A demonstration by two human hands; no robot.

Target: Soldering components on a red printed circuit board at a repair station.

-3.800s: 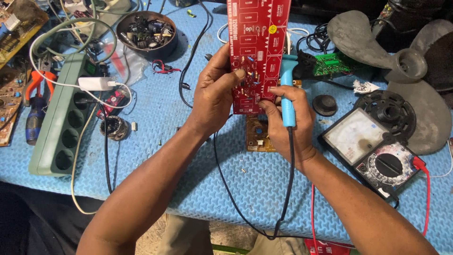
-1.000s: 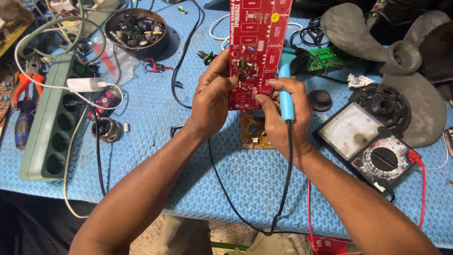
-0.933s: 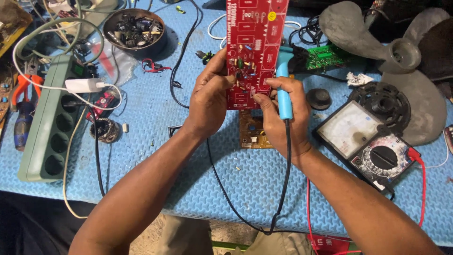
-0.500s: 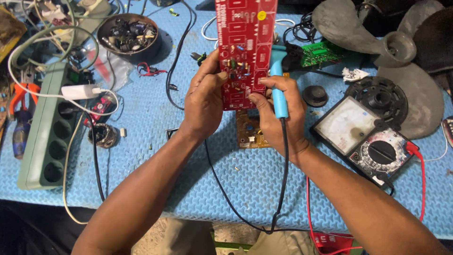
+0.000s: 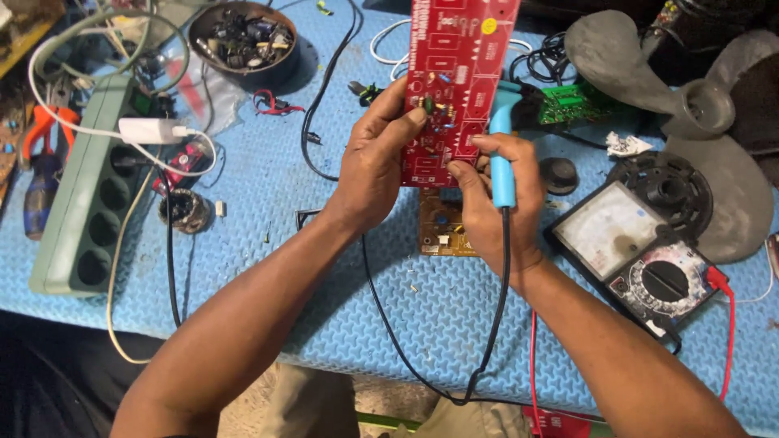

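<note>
The left hand [image 5: 373, 166] grips the long red printed circuit board [image 5: 454, 81] by its lower left edge, tilted up above the blue foam-covered counter [image 5: 268, 219]. The right hand [image 5: 495, 203] is closed around a blue-handled soldering iron [image 5: 502, 162] (its tip is hidden), touching the board's lower right edge.

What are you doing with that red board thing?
A person is holding a red circuit board up off a blue mat. The left hand grips the board's edge, with a fingertip on the small parts mounted on it. The right hand holds a blue-handled soldering iron, its black cord hanging off the table edge. Under the hands lies a small brown board. A meter with a dial sits to the right, a green power strip to the left.
</note>
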